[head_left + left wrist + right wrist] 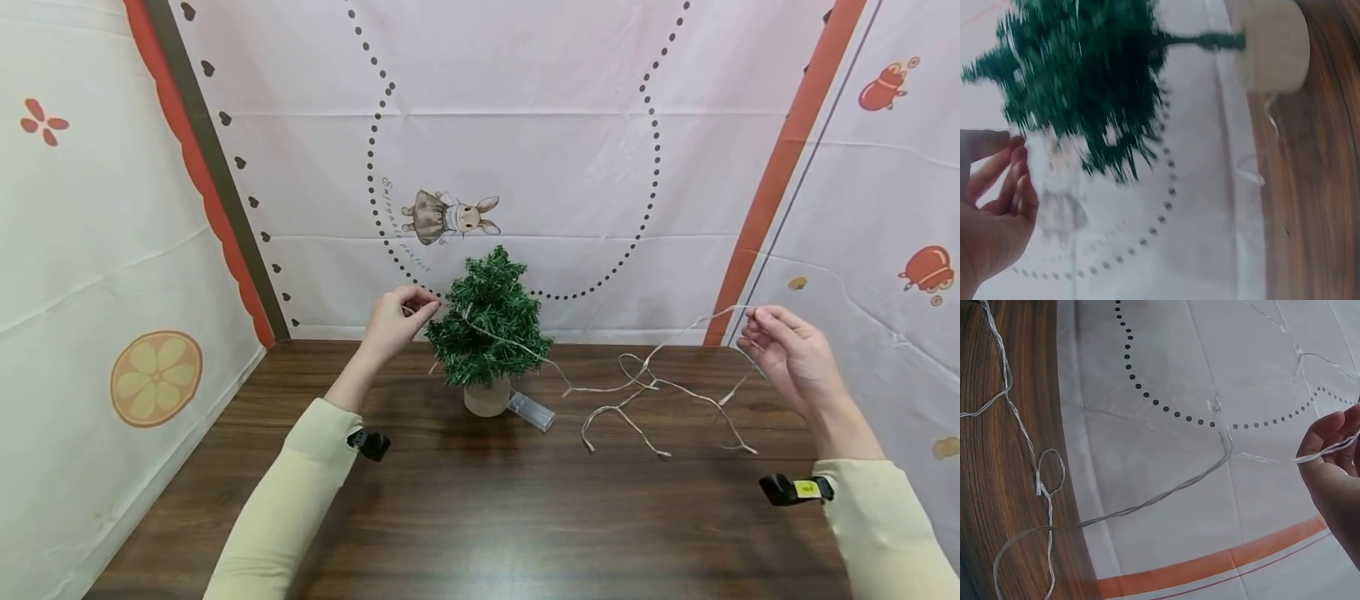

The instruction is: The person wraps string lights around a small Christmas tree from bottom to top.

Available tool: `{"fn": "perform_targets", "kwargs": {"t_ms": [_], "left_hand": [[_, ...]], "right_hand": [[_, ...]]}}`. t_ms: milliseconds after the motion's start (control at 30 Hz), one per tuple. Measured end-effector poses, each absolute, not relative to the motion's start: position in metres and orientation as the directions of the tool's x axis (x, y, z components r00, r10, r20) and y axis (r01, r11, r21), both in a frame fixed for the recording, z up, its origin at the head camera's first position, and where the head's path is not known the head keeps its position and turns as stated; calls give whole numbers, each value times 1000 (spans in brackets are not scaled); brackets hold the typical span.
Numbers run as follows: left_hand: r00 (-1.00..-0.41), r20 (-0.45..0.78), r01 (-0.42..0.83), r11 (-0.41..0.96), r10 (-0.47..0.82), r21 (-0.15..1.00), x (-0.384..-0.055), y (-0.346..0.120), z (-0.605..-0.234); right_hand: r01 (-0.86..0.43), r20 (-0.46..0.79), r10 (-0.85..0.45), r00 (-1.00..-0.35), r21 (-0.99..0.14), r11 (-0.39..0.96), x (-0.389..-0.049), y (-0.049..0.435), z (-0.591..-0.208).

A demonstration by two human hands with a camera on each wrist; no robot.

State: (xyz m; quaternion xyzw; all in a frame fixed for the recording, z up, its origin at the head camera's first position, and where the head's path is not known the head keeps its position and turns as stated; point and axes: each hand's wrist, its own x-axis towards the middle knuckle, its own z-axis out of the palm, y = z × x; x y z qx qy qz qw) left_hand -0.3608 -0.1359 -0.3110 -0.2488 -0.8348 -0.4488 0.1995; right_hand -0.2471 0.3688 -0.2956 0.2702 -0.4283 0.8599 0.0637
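Note:
A small green artificial Christmas tree stands upright on its pale round base. My left hand is at the tree's left side, pinching a string of fairy lights between thumb and fingers. From there the thin wire runs across the front of the branches and down to the tabletop on the right. Off to the right, my right hand holds another stretch of the same string, raised above the table. In the right wrist view the wire sags away from the fingers, with short branching ends.
A clear battery box lies on the brown wooden table beside the tree's base. Several loose strands of the lights spread over the table at right. Printed cloth hangs behind and on both sides.

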Motion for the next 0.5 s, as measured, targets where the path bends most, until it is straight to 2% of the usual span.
{"fn": "perform_targets", "kwargs": {"t_ms": [233, 367, 500], "left_hand": [[-652, 740, 736, 373, 165, 565, -328, -101, -304], [-575, 786, 810, 293, 225, 508, -314, -78, -300], [-491, 811, 866, 277, 319, 416, -304, -53, -292]], "right_hand": [[-365, 490, -143, -860, -786, -498, -243, 360, -293], [-368, 486, -156, -860, -802, -470, -243, 357, -292], [-361, 490, -176, -854, -800, -480, -244, 356, -292]]}}
